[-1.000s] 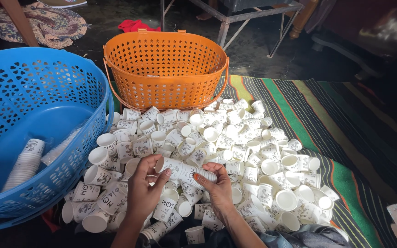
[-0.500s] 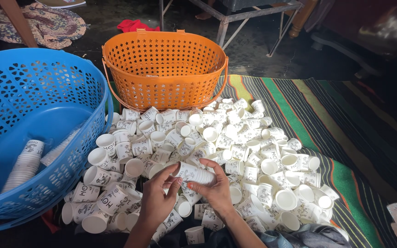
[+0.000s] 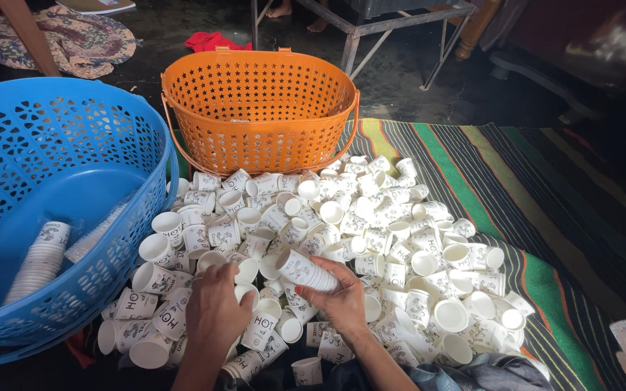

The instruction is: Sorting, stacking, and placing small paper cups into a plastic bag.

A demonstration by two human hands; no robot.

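Striped mat (image 3: 516, 188) on the floor, green, black and orange bands. Blue basket (image 3: 9, 145) at left, a stack of nested cups (image 3: 38, 262) lying inside it. Orange basket (image 3: 259, 108) at top centre, just behind the pile of white paper cups (image 3: 371, 239), which is spread across the mat. Right hand (image 3: 342, 293) low centre, fingers clasped around a short nested cup stack (image 3: 306, 271), held tilted just above the pile. Left hand (image 3: 215, 308) just beside it, palm down on the loose cups, fingers curled over one cup; can't tell if it is actually gripped.
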